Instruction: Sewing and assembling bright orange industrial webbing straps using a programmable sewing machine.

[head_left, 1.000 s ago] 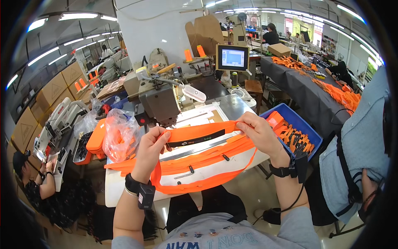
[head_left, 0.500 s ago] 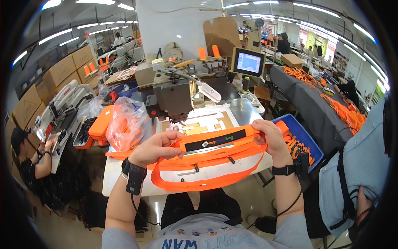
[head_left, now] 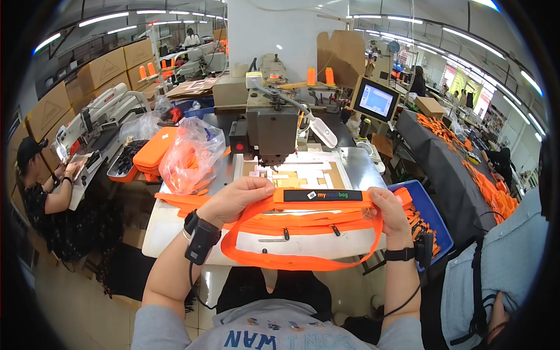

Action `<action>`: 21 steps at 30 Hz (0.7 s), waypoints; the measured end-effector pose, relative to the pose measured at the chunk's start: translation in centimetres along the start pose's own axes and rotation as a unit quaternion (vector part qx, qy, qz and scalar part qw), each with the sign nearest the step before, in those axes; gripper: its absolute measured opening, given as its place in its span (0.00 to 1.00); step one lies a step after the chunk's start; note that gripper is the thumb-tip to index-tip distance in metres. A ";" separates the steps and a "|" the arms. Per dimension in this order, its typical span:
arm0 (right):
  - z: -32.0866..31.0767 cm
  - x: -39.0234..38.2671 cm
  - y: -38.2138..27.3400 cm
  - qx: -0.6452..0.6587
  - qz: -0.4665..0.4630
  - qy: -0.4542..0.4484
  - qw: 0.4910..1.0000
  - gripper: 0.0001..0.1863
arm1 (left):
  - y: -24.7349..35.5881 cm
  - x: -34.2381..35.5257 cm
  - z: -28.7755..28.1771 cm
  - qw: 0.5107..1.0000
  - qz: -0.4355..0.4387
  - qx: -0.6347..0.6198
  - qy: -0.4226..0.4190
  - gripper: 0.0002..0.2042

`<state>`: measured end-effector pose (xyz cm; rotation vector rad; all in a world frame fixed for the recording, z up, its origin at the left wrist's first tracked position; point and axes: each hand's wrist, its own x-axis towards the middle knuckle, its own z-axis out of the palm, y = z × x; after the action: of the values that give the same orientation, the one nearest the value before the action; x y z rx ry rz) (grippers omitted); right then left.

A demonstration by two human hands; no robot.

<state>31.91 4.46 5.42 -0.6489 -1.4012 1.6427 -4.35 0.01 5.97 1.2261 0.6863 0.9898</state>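
An orange webbing strap (head_left: pixel 291 264) is stretched between my two hands, its rest hanging in a loop below them. A black label (head_left: pixel 324 196) with printed lettering faces me on the taut upper stretch. My left hand (head_left: pixel 242 200) is closed on the strap left of the label, thumb on top. At the label's right end, my right hand (head_left: pixel 388 209) pinches the strap. Through the loop I see orange zipper tapes (head_left: pixel 309 221) with dark pulls, above the white table edge (head_left: pixel 175 230). Whether these are joined to the strap I cannot tell.
A sewing machine (head_left: pixel 273 131) stands ahead over a white-framed template (head_left: pixel 341 169), with a screen (head_left: pixel 375 99) to its right. Orange cases (head_left: pixel 156 149) and a plastic bag (head_left: pixel 192 154) lie left. A blue bin (head_left: pixel 440 230) holds orange strips. People are on both sides.
The strap's labelled stretch has gone from slanted to nearly level, with the label's face turned more fully toward me. My left hand's fingers now lie more extended. The whole view has shifted.
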 end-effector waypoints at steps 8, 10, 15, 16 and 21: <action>3.2 1.6 0.3 0.145 -0.012 -0.079 0.986 0.10 | 2.1 0.2 1.7 0.944 0.162 -0.287 -0.028 0.13; 3.6 1.4 0.3 0.087 0.007 -0.092 0.992 0.10 | 3.0 0.5 1.1 0.932 0.197 -0.300 -0.038 0.14; 4.3 0.8 0.6 -0.127 0.055 -0.087 0.987 0.11 | 5.3 -0.6 -0.1 0.888 0.310 -0.339 -0.005 0.18; 4.0 0.9 1.7 -0.149 0.021 -0.045 0.988 0.10 | 5.6 -1.2 -0.7 0.888 0.306 -0.344 0.000 0.19; 3.3 0.9 3.3 -0.422 -0.111 0.110 0.893 0.09 | 5.6 -3.3 -1.9 0.868 0.322 -0.375 0.040 0.15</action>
<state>27.88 3.50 3.12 -1.0665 -1.9175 0.6924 -8.77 -1.88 10.75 0.7013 -0.1131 1.6674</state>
